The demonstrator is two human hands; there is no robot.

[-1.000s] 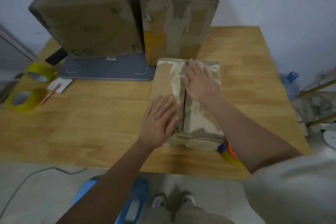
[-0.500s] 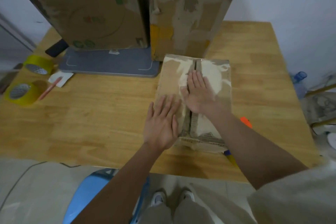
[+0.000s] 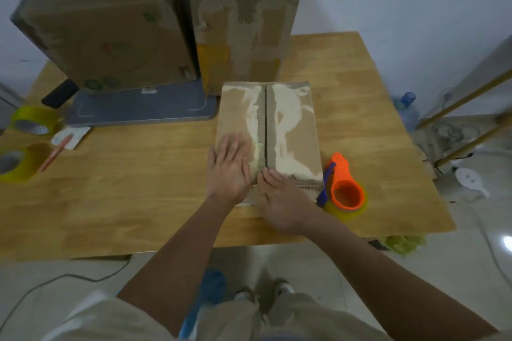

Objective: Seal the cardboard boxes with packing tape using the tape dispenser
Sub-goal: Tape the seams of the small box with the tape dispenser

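A small cardboard box (image 3: 293, 122) lies flat on the wooden table (image 3: 138, 188), its two top flaps meeting at a dark centre seam with torn pale patches beside it. My left hand (image 3: 228, 171) presses flat on the near left flap, fingers straight. My right hand (image 3: 279, 196) rests at the box's near edge, its fingertips touching the seam's near end. An orange tape dispenser (image 3: 345, 191) with a yellowish tape roll lies on the table just right of the box, untouched.
Two large cardboard boxes (image 3: 110, 33) (image 3: 246, 16) stand at the back, the left one on a grey tray (image 3: 138, 108). Two yellow tape rolls (image 3: 33, 120) (image 3: 16, 165), a pen and a paper scrap lie at the left edge. A water bottle (image 3: 406, 108) stands beyond the table's right side.
My right hand has slid down the seam from the box's middle to its near edge. My left hand stays on the left flap. The dispenser has come into full view.
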